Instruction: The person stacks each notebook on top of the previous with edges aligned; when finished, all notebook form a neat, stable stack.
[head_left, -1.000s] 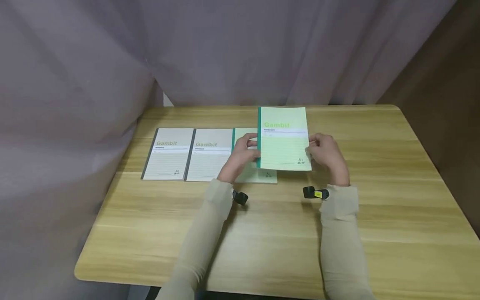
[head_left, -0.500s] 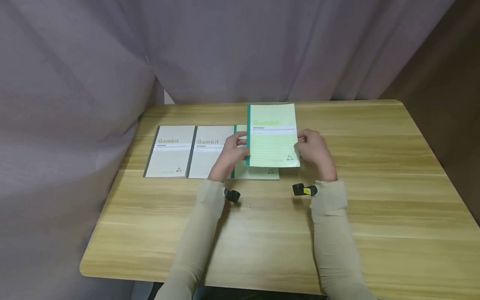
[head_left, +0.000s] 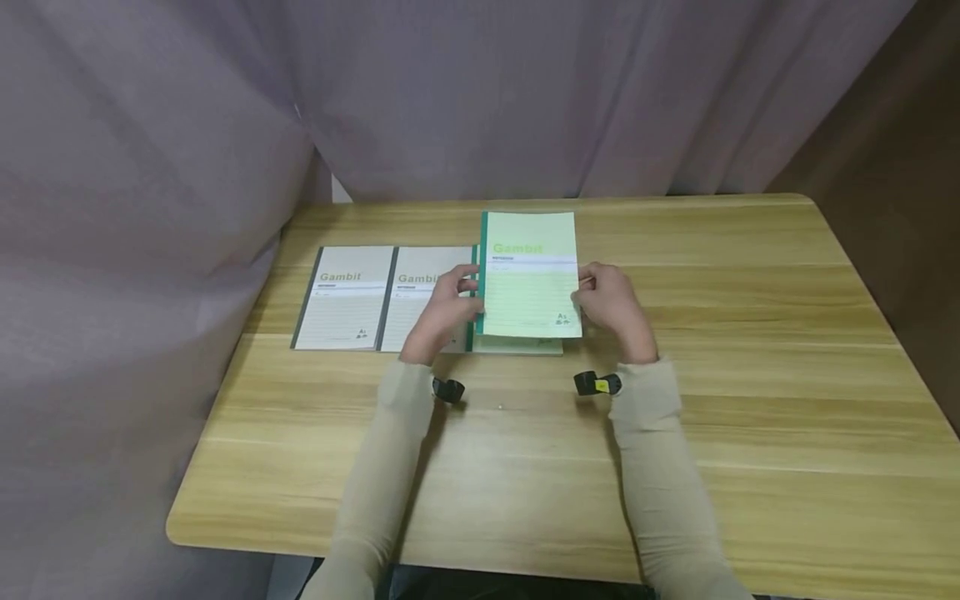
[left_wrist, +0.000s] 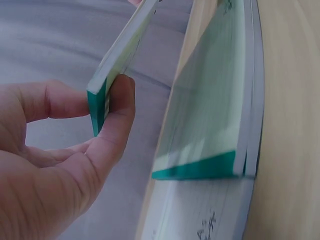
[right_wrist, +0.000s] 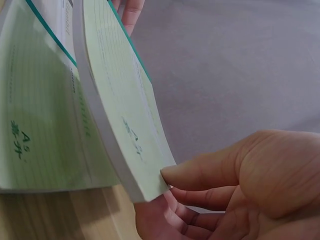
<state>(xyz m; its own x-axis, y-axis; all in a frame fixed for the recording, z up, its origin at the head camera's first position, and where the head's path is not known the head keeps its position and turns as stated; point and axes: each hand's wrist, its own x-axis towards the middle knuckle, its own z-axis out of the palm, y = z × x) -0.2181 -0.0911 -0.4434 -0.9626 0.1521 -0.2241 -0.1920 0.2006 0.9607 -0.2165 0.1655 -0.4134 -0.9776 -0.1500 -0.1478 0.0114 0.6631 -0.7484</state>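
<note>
Between both hands a light green notebook [head_left: 529, 292] with a dark green spine is held up off the table. My left hand [head_left: 446, 308] pinches its spine side, thumb on one face and fingers on the other, as the left wrist view shows on the spine [left_wrist: 97, 107]. At the opposite edge my right hand [head_left: 615, 307] pinches the notebook [right_wrist: 125, 110] between thumb and fingers. Beneath it lies a green notebook stack [head_left: 517, 345], mostly hidden in the head view; the left wrist view shows more than one layer in this stack [left_wrist: 210, 105].
Two white notebooks with grey spines, a left one [head_left: 341, 312] and a middle one [head_left: 405, 312], lie in a row left of the green stack. The wooden table [head_left: 750, 375] extends to the right. Grey curtains [head_left: 465, 100] hang behind it.
Both hands have carried the held notebook to the left, so that it now sits over the green notebooks. The notebooks on the table keep their places.
</note>
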